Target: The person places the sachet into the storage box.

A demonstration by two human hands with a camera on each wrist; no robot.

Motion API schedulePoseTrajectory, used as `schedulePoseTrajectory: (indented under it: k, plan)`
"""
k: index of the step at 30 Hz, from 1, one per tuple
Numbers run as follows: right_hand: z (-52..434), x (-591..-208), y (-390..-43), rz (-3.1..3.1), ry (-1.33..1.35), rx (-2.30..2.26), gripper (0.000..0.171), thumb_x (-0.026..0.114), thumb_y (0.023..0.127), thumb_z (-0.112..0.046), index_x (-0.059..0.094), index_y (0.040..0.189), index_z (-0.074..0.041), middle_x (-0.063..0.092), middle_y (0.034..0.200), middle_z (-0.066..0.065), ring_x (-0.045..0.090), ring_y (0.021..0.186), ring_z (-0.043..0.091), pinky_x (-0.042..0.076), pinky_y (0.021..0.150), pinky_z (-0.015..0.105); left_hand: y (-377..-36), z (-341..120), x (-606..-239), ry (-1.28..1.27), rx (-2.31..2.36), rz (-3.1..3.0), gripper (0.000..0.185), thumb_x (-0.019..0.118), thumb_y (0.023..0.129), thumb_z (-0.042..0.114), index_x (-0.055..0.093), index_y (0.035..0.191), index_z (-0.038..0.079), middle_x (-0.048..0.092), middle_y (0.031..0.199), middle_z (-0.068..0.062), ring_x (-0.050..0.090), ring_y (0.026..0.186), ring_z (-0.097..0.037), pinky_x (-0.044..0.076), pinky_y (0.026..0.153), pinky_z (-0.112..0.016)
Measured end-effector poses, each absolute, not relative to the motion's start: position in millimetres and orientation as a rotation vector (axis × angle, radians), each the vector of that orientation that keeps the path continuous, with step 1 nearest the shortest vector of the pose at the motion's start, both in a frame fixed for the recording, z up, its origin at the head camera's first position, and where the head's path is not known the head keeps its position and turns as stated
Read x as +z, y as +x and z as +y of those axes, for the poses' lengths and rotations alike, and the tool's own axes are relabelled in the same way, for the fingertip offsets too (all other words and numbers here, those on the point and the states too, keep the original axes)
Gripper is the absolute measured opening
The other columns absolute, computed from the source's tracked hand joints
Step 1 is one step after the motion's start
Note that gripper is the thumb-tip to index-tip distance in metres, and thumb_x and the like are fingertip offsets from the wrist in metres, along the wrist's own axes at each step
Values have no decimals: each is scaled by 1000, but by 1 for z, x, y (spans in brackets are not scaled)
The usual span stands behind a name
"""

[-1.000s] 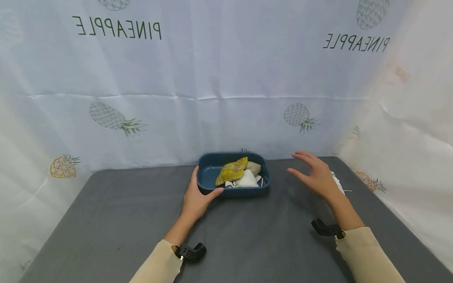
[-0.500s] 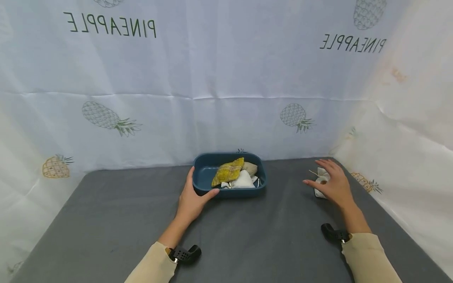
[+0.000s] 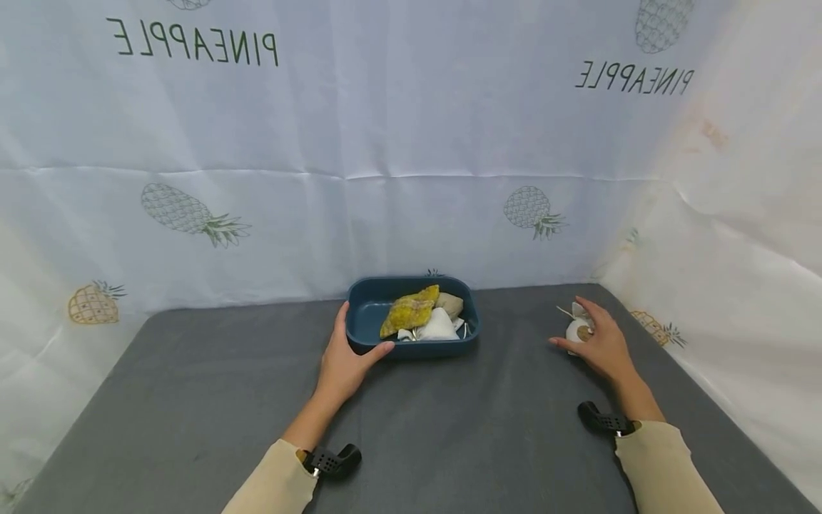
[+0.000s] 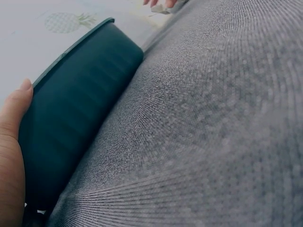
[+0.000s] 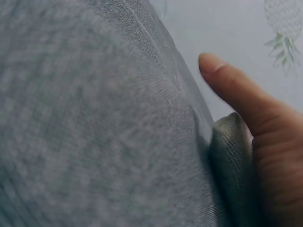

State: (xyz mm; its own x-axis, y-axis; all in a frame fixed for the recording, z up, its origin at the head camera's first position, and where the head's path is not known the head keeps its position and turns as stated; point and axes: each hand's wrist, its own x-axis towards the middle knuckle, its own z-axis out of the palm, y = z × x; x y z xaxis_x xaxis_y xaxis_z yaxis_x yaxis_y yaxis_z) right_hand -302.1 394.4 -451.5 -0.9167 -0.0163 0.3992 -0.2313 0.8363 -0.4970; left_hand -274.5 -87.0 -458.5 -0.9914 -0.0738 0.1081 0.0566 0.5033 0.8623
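In the head view a dark blue rectangular container [image 3: 427, 348] stands on the grey table. My left hand [image 3: 342, 365] holds its left end, thumb along the front wall and fingers at the left side. The left wrist view shows the thumb against the container's wall [image 4: 75, 99]. Inside lie a yellow patterned pouch [image 3: 409, 313], a white pouch [image 3: 438, 325] and a beige pouch [image 3: 451, 305]. Farther right, my right hand [image 3: 606, 348] reaches around a small white drawstring pouch [image 3: 575, 329], thumb and fingers spread on either side of it. The right wrist view shows that pouch [image 5: 230, 146] beside the thumb.
The grey cloth-covered table [image 3: 449, 435] runs back to a white pineapple-print curtain [image 3: 385, 228], close behind the container. Another curtain side [image 3: 758, 300] hangs along the table's right edge. A black camera mount sits on each wrist.
My right hand has moved right and come down around the small white pouch, its fingers lowering at it. The left hand stays on the container. The head view has shifted slightly.
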Motion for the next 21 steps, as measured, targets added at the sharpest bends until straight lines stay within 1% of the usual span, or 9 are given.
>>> schedulePoseTrajectory:
  k: [4,7,10,14,18,21]
  plan:
    - [398,-459,-300,-2662,153,782,98,89,75,-37,40,153,-4,42,150,33,41,134,56,35,99,72,-275,-86,-458,11,-1498,-2606,115,78,79,62,5,164,34,22,170,-7,35,150,-40,35,113,-68]
    - [400,-461,-298,-2667,154,752,92,87,77,-37,44,151,-5,45,148,33,44,132,55,37,96,71,-275,-85,-459,11,-1490,-2605,115,78,80,62,5,164,33,22,170,-8,37,149,-41,36,112,-68]
    - [401,-461,-299,-2656,169,725,82,86,80,-35,51,146,-4,49,145,31,47,128,54,39,93,70,-274,-85,-459,12,-1496,-2599,115,78,80,62,6,164,32,22,169,-9,38,148,-42,36,112,-68]
    - [399,-460,-300,-2639,187,716,64,83,83,-30,59,136,-3,54,139,29,52,121,51,42,88,68,-273,-85,-459,28,-1506,-2580,115,79,79,60,7,164,32,23,169,-9,37,148,-41,36,112,-68]
    - [394,-461,-300,-2599,158,693,49,81,82,-22,65,125,-3,60,130,27,60,107,46,45,81,60,-273,-85,-459,36,-1488,-2591,115,79,79,61,7,164,32,23,169,-9,37,148,-41,36,112,-68]
    - [391,-462,-300,-2563,115,682,44,80,80,-17,68,119,-3,64,124,26,62,99,42,45,76,53,-273,-86,-459,37,-1487,-2594,116,79,79,62,6,164,32,23,169,-9,37,148,-42,36,112,-68]
